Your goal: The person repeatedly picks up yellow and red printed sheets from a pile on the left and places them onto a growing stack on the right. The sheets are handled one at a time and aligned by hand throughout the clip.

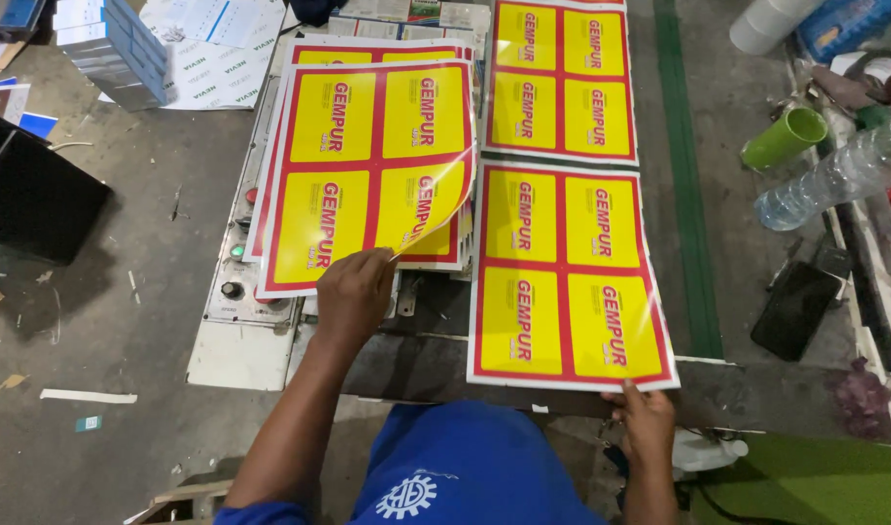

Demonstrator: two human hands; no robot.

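Observation:
My left hand (353,292) pinches the lower right corner of the top glossy sheet (367,165), a yellow and red printed sheet with several label panels, lifting and curling it off a stack on the left. My right hand (645,420) grips the near edge of another yellow and red sheet (562,277) that lies flat on the machine bed. A third printed sheet (560,78) lies beyond it, farther along the bed.
A control panel with buttons (233,282) sits left of the stack. At the right lie a clear plastic bottle (834,175), a green cup (786,138), a black phone (795,309) and a green belt strip (683,175). Paper stacks (115,49) stand on the concrete floor.

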